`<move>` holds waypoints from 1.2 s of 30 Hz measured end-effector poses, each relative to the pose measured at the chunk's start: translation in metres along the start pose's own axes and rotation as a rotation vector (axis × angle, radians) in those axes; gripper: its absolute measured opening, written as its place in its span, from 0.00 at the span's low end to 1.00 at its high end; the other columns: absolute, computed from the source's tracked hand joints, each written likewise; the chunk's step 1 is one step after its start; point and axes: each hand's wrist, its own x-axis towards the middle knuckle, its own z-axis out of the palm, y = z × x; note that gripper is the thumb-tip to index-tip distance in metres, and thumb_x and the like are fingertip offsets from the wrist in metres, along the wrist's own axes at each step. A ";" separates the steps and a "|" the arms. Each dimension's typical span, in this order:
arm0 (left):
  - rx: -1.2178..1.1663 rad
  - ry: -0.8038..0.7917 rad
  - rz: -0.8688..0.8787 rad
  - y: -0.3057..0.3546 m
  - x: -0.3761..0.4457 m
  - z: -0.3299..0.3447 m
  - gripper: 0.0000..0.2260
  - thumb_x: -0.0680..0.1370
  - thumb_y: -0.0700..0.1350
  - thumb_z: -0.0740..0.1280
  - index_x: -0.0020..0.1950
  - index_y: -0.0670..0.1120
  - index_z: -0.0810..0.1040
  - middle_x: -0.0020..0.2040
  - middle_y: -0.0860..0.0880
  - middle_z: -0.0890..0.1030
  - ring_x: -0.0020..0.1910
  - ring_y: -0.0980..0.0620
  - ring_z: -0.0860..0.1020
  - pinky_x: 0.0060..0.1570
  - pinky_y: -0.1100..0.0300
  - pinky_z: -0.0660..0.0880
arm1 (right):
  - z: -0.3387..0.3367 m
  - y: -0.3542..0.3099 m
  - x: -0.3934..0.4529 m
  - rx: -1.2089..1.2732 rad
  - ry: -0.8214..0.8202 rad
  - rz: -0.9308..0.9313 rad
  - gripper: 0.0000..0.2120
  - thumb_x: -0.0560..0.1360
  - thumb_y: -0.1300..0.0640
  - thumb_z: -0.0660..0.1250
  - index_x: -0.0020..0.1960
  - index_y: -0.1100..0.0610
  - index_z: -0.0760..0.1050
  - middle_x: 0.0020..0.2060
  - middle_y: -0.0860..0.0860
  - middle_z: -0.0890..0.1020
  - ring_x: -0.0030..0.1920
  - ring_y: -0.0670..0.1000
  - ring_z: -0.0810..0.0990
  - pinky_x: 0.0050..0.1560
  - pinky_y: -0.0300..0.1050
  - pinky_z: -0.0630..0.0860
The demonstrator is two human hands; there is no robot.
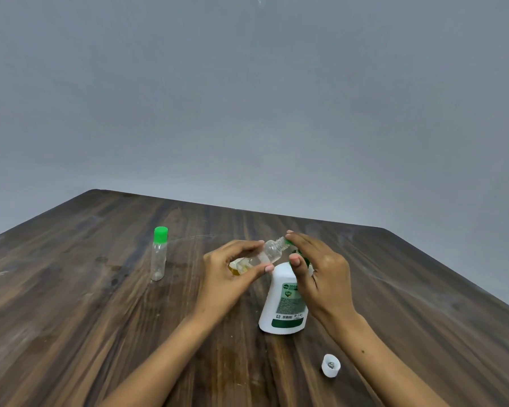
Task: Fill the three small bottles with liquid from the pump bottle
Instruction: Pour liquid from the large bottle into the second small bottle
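My left hand point(231, 273) pinches a small clear bottle point(269, 252), uncapped and tilted, its open neck pointing right at the green pump nozzle. A little yellowish liquid lies at its lower end. My right hand point(315, 268) rests on top of the white pump bottle point(282, 306), fingers straight over the green pump head, which is mostly hidden. A second small clear bottle point(159, 255) with a green cap stands upright to the left. A white cap point(330, 365) lies open side up near the front right.
The dark wooden table point(100, 333) reaches back to a grey wall. Its far edge runs behind the hands, and its right edge slopes down toward the front. Faint wet marks show near the capped bottle.
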 end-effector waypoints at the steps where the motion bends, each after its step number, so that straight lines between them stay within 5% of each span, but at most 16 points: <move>1: 0.002 -0.005 -0.002 0.000 0.000 0.000 0.17 0.67 0.42 0.80 0.54 0.44 0.84 0.49 0.54 0.85 0.50 0.61 0.82 0.49 0.71 0.76 | 0.002 0.000 -0.001 0.001 0.002 0.011 0.38 0.78 0.31 0.45 0.56 0.58 0.82 0.54 0.51 0.83 0.53 0.50 0.82 0.48 0.38 0.74; 36: 0.006 -0.005 -0.013 -0.002 0.000 0.000 0.18 0.67 0.44 0.79 0.54 0.43 0.84 0.49 0.54 0.85 0.50 0.61 0.82 0.50 0.70 0.76 | -0.003 -0.001 0.004 -0.042 0.006 -0.035 0.37 0.78 0.32 0.45 0.55 0.59 0.82 0.52 0.51 0.83 0.51 0.52 0.82 0.47 0.42 0.76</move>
